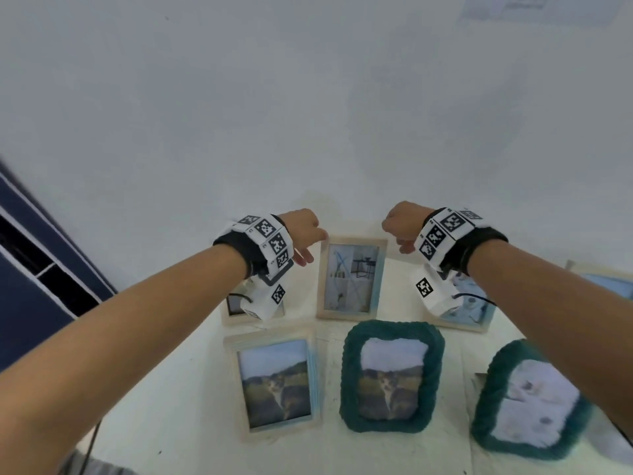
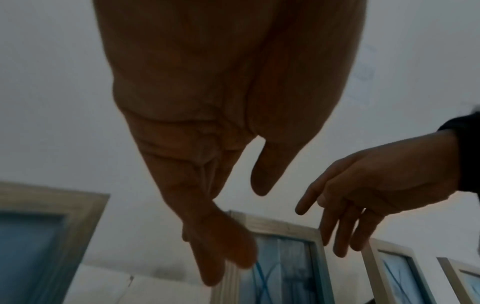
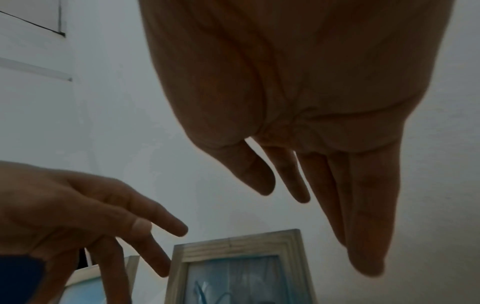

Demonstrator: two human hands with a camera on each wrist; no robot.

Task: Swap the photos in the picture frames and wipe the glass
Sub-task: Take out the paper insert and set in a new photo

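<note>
A light wooden picture frame (image 1: 352,279) with a blue-toned photo stands upright at the back middle of the white table. My left hand (image 1: 310,246) is at its top left corner, fingers straight and holding nothing. The left wrist view shows those fingers (image 2: 221,246) overlapping the frame's (image 2: 283,228) corner, and I cannot tell whether they touch it. My right hand (image 1: 399,234) hovers just beyond the top right corner, clear of it. In the right wrist view its fingers (image 3: 363,226) hang straight and empty above the frame (image 3: 239,244).
In front stand a wooden frame (image 1: 274,382) with a landscape photo and two green fuzzy frames (image 1: 392,375) (image 1: 531,402). More wooden frames (image 1: 236,308) (image 1: 472,313) sit under my wrists, another (image 1: 603,279) at far right. A white wall is close behind, a dark blue panel (image 1: 27,269) at left.
</note>
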